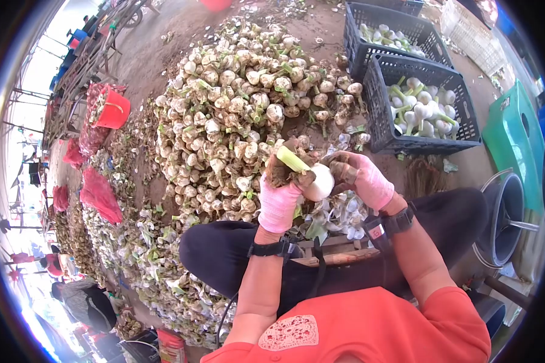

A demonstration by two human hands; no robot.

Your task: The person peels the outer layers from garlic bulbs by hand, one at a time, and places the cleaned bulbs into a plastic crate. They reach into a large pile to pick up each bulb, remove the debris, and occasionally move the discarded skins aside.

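Observation:
A white, peeled garlic bulb (320, 183) with a thick pale-green stem (292, 159) is between my hands, above my lap. My left hand (280, 190), in a pink glove with dirt-darkened fingers, is closed round the bulb at its stem side. Gloved the same way, my right hand (363, 178) has its bent fingers against the bulb's right side; what its fingertips pinch is too small to tell. A big heap of unpeeled garlic (224, 121) lies just beyond, and loose white peelings (339, 215) lie below the hands.
Two dark crates, one nearer (427, 145) and one farther (360, 45), hold cleaned garlic at the upper right. A green plastic container (515, 142) and a grey bucket (502, 227) stand at right. At left are a red bucket (113, 110), pink net bags (100, 195) and strewn peelings (157, 272).

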